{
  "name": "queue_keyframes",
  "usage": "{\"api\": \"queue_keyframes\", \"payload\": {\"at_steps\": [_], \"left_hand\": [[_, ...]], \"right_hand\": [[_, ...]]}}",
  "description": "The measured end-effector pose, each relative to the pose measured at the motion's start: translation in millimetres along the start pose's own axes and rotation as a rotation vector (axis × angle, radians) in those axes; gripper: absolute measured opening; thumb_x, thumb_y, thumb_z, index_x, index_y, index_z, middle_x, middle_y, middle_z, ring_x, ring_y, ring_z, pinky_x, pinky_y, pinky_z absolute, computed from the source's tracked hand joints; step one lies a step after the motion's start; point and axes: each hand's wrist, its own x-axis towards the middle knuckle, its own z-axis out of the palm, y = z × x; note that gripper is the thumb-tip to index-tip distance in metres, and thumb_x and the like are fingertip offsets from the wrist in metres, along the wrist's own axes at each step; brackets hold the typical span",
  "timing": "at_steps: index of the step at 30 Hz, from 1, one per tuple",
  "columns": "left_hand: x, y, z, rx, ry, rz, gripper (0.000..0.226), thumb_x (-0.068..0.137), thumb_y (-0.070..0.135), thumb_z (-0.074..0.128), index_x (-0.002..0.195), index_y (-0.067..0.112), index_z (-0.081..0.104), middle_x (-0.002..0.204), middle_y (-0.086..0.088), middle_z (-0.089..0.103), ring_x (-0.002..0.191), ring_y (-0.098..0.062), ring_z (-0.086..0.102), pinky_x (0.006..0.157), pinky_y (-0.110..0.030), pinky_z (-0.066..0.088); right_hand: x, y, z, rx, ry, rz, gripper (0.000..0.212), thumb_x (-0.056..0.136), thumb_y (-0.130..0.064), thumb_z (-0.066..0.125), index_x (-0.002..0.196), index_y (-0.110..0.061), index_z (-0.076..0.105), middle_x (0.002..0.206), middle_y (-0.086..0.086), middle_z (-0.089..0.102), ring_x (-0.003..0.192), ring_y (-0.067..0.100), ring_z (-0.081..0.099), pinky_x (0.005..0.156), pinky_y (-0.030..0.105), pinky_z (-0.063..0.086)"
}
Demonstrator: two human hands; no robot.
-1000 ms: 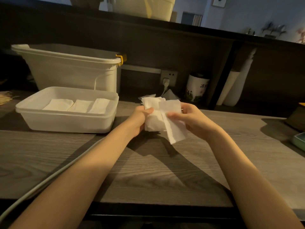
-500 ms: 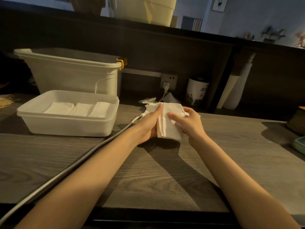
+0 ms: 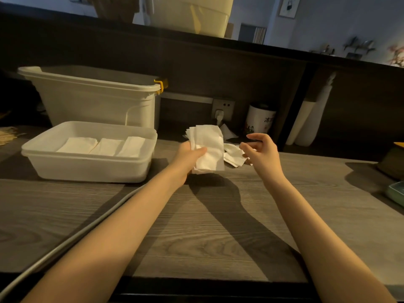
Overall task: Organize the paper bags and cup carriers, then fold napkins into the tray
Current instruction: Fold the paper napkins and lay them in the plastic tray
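Observation:
My left hand [image 3: 188, 157] grips a folded white napkin [image 3: 208, 147] upright above the wooden counter, thumb across its front. My right hand [image 3: 261, 153] hovers just to the right with loosely curled fingers, holding nothing. Between and behind the hands lies a small pile of loose napkins [image 3: 234, 155] on the counter. The white plastic tray [image 3: 87, 167] stands to the left and holds three folded napkins [image 3: 105, 146] laid side by side.
A tall white bin [image 3: 94, 99] with a yellow clip stands behind the tray. A grey cable [image 3: 65, 243] runs under my left arm. A white canister [image 3: 259, 119] and a wall socket [image 3: 223, 108] sit at the back. A green dish [image 3: 396, 192] is at the right edge.
My right hand has let go of the napkin and moved off to the right. The left hand now holds the folded napkin alone and has shifted slightly left.

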Motion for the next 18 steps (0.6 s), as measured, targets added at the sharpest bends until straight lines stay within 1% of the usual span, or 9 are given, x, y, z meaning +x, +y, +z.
{"api": "queue_keyframes", "payload": {"at_steps": [1,2,4,6,8,10,13,18], "left_hand": [[2,0,-2,-0.002,0.036,-0.001,0.041,0.093,0.018,0.054,0.132,0.015,0.042,0.124,-0.007,0.054,0.111,-0.024,0.055,0.088,-0.037,0.050],[3,-1,-3,-0.002,0.064,-0.002,0.041,0.093,0.020,0.055,0.132,0.015,0.043,0.125,-0.007,0.054,0.113,-0.025,0.055,0.090,-0.038,0.050],[5,-1,-4,-0.007,0.099,-0.011,0.041,0.093,0.021,0.055,0.131,0.015,0.043,0.126,-0.007,0.053,0.113,-0.025,0.054,0.093,-0.040,0.050],[6,-1,-5,-0.005,0.110,-0.015,0.040,0.093,0.021,0.055,0.131,0.015,0.043,0.127,-0.007,0.053,0.114,-0.026,0.054,0.094,-0.041,0.049],[7,-1,-6,-0.007,0.106,-0.020,0.040,0.093,0.021,0.054,0.131,0.015,0.044,0.127,-0.008,0.053,0.114,-0.026,0.054,0.094,-0.041,0.049],[7,-1,-6,-0.012,0.099,-0.030,0.039,0.093,0.020,0.054,0.130,0.014,0.044,0.127,-0.008,0.054,0.113,-0.026,0.055,0.091,-0.039,0.051],[8,-1,-6,-0.005,0.097,-0.044,0.041,0.093,0.020,0.055,0.131,0.014,0.043,0.127,-0.008,0.053,0.114,-0.027,0.054,0.090,-0.040,0.051],[10,-2,-7,0.000,0.101,-0.054,0.042,0.093,0.020,0.055,0.132,0.014,0.042,0.129,-0.009,0.052,0.116,-0.027,0.053,0.094,-0.042,0.049]], "right_hand": [[3,4,-1,-0.059,0.013,-0.025,0.029,0.089,-0.019,0.063,0.115,-0.017,0.052,0.099,-0.001,0.063,0.090,0.014,0.063,0.076,0.028,0.054],[5,8,-3,-0.122,0.018,-0.048,0.026,0.089,-0.018,0.063,0.113,-0.017,0.054,0.098,-0.003,0.062,0.091,0.013,0.062,0.076,0.027,0.053],[13,16,-4,-0.261,-0.004,-0.073,0.024,0.090,-0.018,0.061,0.112,-0.016,0.056,0.098,-0.005,0.060,0.089,0.012,0.059,0.072,0.022,0.048],[23,25,-4,-0.424,-0.048,-0.078,0.026,0.090,-0.021,0.061,0.114,-0.016,0.056,0.106,-0.002,0.060,0.090,0.012,0.057,0.074,0.024,0.047],[34,33,-3,-0.589,-0.098,-0.072,0.031,0.089,-0.026,0.061,0.118,-0.017,0.055,0.119,0.003,0.056,0.100,0.016,0.055,0.081,0.031,0.048],[44,38,0,-0.698,-0.146,-0.021,0.041,0.089,-0.033,0.061,0.126,-0.017,0.051,0.131,0.009,0.047,0.115,0.024,0.049,0.089,0.036,0.045],[55,43,4,-0.781,-0.175,0.084,0.059,0.085,-0.043,0.063,0.135,-0.018,0.044,0.141,0.013,0.038,0.127,0.030,0.038,0.098,0.041,0.040],[61,54,15,-0.789,-0.248,0.147,0.075,0.079,-0.052,0.065,0.141,-0.020,0.035,0.142,0.011,0.037,0.127,0.031,0.039,0.100,0.044,0.041]]}}
